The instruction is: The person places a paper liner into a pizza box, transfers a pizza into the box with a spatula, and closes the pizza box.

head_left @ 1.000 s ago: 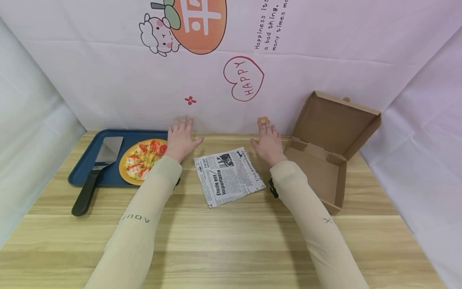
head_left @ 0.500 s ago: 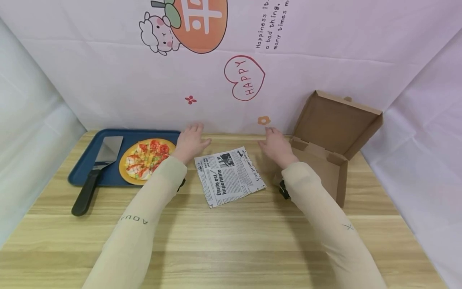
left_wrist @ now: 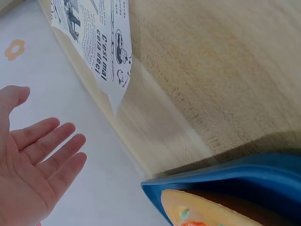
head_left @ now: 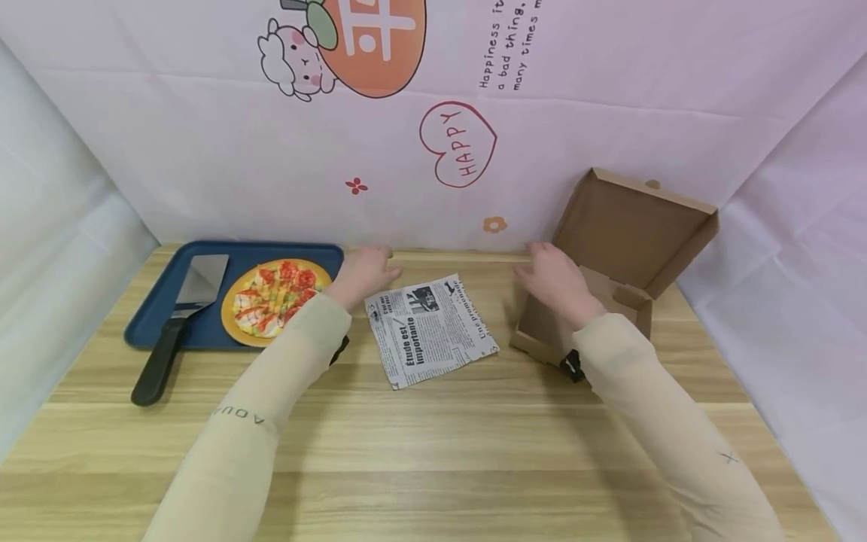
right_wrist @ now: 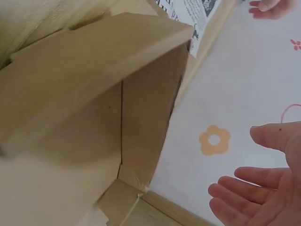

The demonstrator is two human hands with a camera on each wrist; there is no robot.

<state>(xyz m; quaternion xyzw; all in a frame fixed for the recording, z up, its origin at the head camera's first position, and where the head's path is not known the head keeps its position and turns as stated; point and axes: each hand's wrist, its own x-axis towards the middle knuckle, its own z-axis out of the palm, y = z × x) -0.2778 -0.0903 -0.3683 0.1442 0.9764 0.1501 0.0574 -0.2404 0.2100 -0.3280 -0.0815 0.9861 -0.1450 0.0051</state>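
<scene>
My left hand (head_left: 363, 276) hovers by the right end of a blue tray (head_left: 150, 316), its fingers relaxed and holding nothing. On that tray lies a pizza (head_left: 271, 301) with a yellow crust and red and white toppings. Over the left part of an open cardboard pizza box (head_left: 633, 226) is my right hand (head_left: 557, 280), also without anything in it; in the right wrist view its fingers (right_wrist: 240, 193) are spread from the thumb. Between the hands a sheet of newsprint paper (head_left: 431, 331) lies flat on the table. My right forearm hides part of the box's base.
A spatula (head_left: 162, 357) with a black handle rests on the tray, its handle reaching over the near edge onto the wooden table (head_left: 420, 452). A white printed cloth (head_left: 223, 165) hangs behind the table, with more white cloth at both sides.
My right hand has moved right, from beside the paper to over the box. The left hand has shifted slightly right and nearer, uncovering the tray's right end.
</scene>
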